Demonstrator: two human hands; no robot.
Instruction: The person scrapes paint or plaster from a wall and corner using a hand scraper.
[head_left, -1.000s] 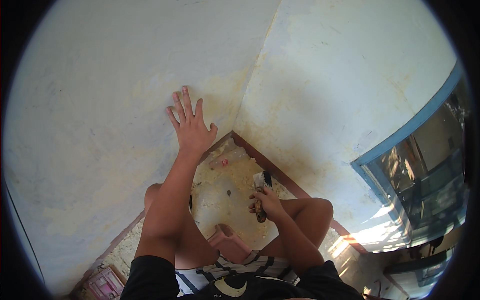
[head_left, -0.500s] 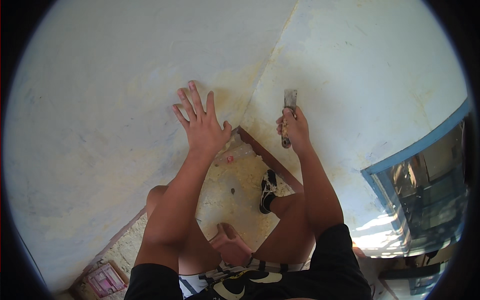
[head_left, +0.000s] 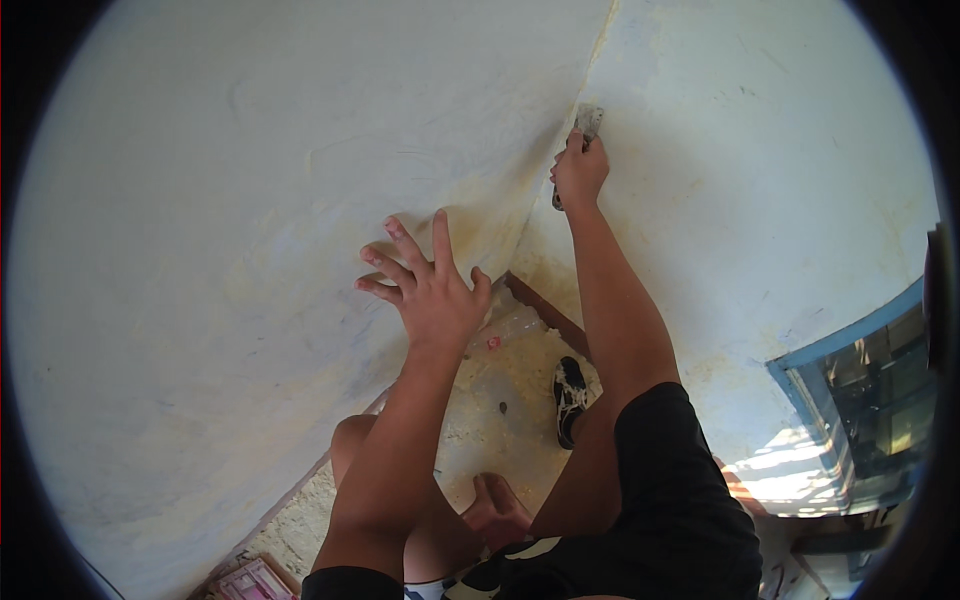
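Two bare hands are seen raised against a pale, yellow-stained wall corner (head_left: pixel 560 150), viewed from above. The right hand (head_left: pixel 580 172) is clenched around the handle of a small scraper-like tool (head_left: pixel 588 122), whose blade is pressed at the seam where the two wall faces meet; half a second earlier the same tool was held lower and just right of the corner, and a full second earlier it was down near the knee, so the work is judged to have moved up from floor level to the corner seam itself. The left hand (head_left: pixel 428 288) is spread flat and empty against the left wall face (head_left: pixel 250 200), fingers splayed, gripping nothing; its place has altered only slightly across the three moments, which suggests it is being used as a brace while the other arm reaches.

Below, a rough, speckled floor (head_left: pixel 500 390) is edged by a dark reddish skirting strip (head_left: pixel 545 312). A clear plastic bottle (head_left: pixel 505 328) is seen lying at the foot of the corner, and a black-and-white shoe (head_left: pixel 570 395) is planted beside it. A blue-framed window (head_left: pixel 870 390) is caught at the right edge, with bright sunlight thrown beneath it. A pink patterned object (head_left: pixel 250 580) is partly visible at the lower left. Nothing is seen between blade and wall; only the outstretched right arm itself hides part of the right wall face below the tool
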